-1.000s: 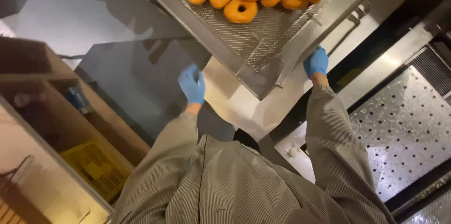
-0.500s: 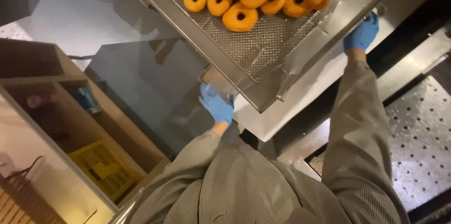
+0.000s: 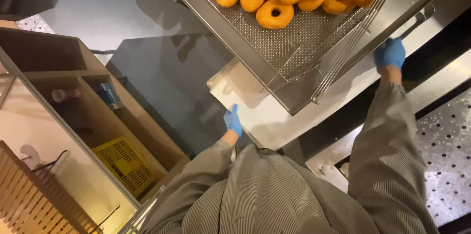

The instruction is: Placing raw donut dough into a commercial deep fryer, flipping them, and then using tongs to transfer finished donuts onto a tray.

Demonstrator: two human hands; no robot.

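Doughnuts (image 3: 274, 13), golden and ring-shaped, lie heaped at the far end of the wire mesh basket (image 3: 294, 42) that sits in a long steel tray (image 3: 230, 28), and that tray is the thing our 2 hands work around. We see its long axis running on a slant from the upper left of the view down toward the lower right, with the near corner hanging over a pale tabletop (image 3: 274, 116). Our right hand (image 3: 390, 53), in a blue glove, is the nearer one to the load: it sits at the tray's right-hand edge, fingers curled over what looks like a thin bar handle (image 3: 417, 18), so we judge that grip clamped on the handle, though the fingertips are hidden behind the glove's back. Our left hand (image 3: 233, 121), also gloved in blue, lies well short of the tray, down at the tabletop's near edge, fingers together and fairly flat, resting there and holding nothing that we can make out. From that left grip the tray lies up and to the right. To the left stands a wooden shelf (image 3: 98, 116) holding a yellow crate (image 3: 122, 163).
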